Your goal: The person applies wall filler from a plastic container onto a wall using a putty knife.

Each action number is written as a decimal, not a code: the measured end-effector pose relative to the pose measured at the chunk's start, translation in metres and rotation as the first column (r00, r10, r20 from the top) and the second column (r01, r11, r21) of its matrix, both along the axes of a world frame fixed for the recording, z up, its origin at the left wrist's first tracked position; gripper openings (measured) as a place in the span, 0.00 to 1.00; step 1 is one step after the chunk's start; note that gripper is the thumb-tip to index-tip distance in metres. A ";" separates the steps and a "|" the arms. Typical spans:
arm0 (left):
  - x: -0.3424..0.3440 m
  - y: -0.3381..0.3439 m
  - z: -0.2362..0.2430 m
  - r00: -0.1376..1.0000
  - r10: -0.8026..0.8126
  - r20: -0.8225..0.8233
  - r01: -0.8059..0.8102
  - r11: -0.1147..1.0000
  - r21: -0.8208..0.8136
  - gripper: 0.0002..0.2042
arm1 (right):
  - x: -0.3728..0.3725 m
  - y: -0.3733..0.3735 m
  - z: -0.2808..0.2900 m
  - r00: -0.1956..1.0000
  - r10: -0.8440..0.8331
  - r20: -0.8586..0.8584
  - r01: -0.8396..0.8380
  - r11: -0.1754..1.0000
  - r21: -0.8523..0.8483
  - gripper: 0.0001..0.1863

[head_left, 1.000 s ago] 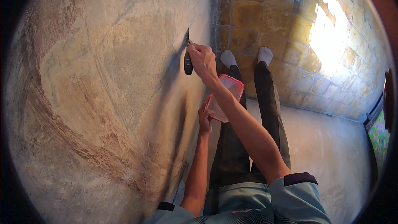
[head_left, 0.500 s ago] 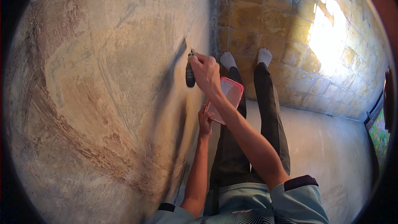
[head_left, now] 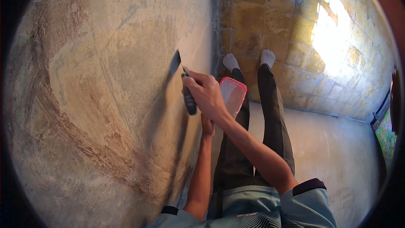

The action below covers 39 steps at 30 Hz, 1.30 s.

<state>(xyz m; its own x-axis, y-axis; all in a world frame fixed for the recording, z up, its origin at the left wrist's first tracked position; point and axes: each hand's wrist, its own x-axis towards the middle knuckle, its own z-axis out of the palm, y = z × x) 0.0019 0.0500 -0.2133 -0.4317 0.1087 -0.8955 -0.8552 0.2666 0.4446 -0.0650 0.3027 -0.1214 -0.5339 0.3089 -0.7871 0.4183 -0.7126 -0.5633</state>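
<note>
My right hand (head_left: 206, 95) is closed around the dark handle of a putty knife (head_left: 189, 101). Its thin blade points up and away, with the tip at or very near the patchy plaster wall (head_left: 126, 59) on my left. Below and partly behind that hand, my left hand (head_left: 207, 127) holds a shallow rectangular tub (head_left: 233, 79) with a red rim. A pale greyish material coats the tub's inside. My right hand and forearm cover most of the left fingers.
The wall carries rough brownish streaks and smoother pale patches. My feet in white socks (head_left: 267, 57) stand on yellowish-brown floor tiles (head_left: 278, 21). Bright sunlight (head_left: 333, 33) falls on the tiles at the right. A pale smooth surface (head_left: 329, 152) extends behind my legs.
My right hand has come down and slightly left along the wall with the putty knife, whose handle now tilts more. It hides more of my left hand. The tub has stayed nearly in place.
</note>
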 end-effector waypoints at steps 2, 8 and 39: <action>0.001 0.024 0.004 0.994 0.106 0.021 -0.105 0.994 -0.042 0.23 | 0.034 0.017 0.002 0.993 -0.066 -0.102 0.039 0.968 -0.248 0.20; -0.046 0.108 0.028 0.976 -0.197 -0.090 0.209 0.967 0.149 0.28 | 0.141 0.098 -0.021 0.921 0.297 -0.252 -0.298 0.954 0.037 0.19; -0.001 0.010 0.033 0.999 -0.052 0.005 0.052 0.991 -0.121 0.24 | -0.008 0.028 -0.147 0.976 0.187 0.110 -0.203 0.968 0.151 0.18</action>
<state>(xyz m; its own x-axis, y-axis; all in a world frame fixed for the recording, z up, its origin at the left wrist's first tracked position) 0.0005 0.0604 -0.1803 -0.4267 0.0218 -0.9041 -0.8396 0.3621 0.4050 -0.0725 0.3307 -0.2684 -0.5219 0.3324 -0.7856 0.5970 -0.5154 -0.6147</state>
